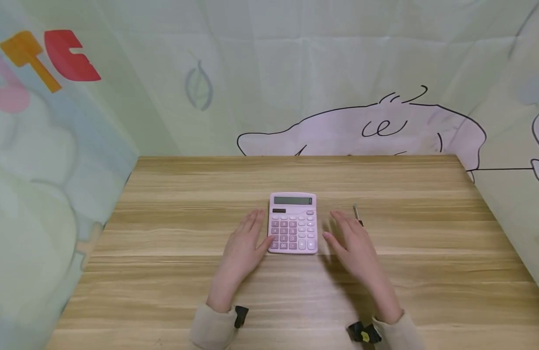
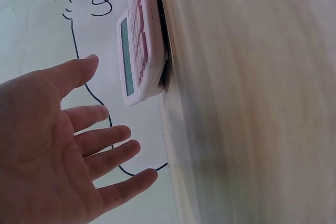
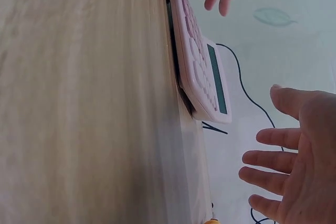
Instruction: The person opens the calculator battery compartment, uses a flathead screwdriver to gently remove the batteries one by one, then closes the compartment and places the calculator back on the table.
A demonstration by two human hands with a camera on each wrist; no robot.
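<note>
A pink calculator point(image 1: 293, 223) lies flat on the wooden table, its display at the far end showing 0. To its left is my left hand point(image 1: 244, 245), fingers spread and extended; in the left wrist view the palm point(image 2: 47, 150) faces the calculator point(image 2: 142, 40) with a gap between. My right hand point(image 1: 354, 245) hovers to the right of the calculator, also with fingers extended. The right wrist view shows that hand point(image 3: 299, 166) apart from the calculator point(image 3: 197, 56). Neither hand holds anything.
A small screwdriver-like tool point(image 1: 357, 214) with a metal shaft and dark handle lies just beyond the right hand, partly hidden by it. The wooden table point(image 1: 186, 194) ends at the back against a printed cloth point(image 1: 269, 73). Black straps point(image 1: 364, 333) sit at the wrists.
</note>
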